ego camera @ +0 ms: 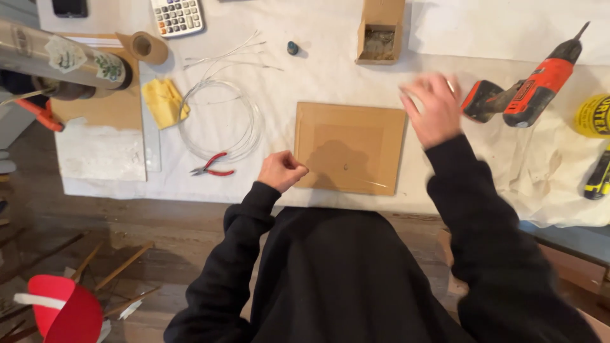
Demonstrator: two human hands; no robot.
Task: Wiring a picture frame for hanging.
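Black sleeves fill the bottom of the frame, my arms reaching up onto the white-covered tabletop (pixel 330 76). At the centre lies the brown board (pixel 349 147), flat, with a thin wire slanting across its lower right part. My left hand (pixel 283 170) sits at the board's lower left edge, its grip curled tight into a fist, fingers pinched; I cannot tell what they pinch. My right hand (pixel 432 109) hovers over the board's upper right corner, blurred, fingers spread wide; something pale shows behind them, too blurred to name.

Right of that hand lies an orange and black drill (pixel 530 95), and at the far right edge a round yellow label (pixel 594 116) on a can. At the upper left, a long cardboard tube (pixel 57 60) with pale stickers rests over a brown sheet. Centre left, a coil of wire (pixel 219 121) lies beside a yellow cloth (pixel 164 101), red-handled pliers (pixel 213 167) just below it. At top centre stands a small open cardboard box (pixel 379 32), a calculator (pixel 178 16) to its left.
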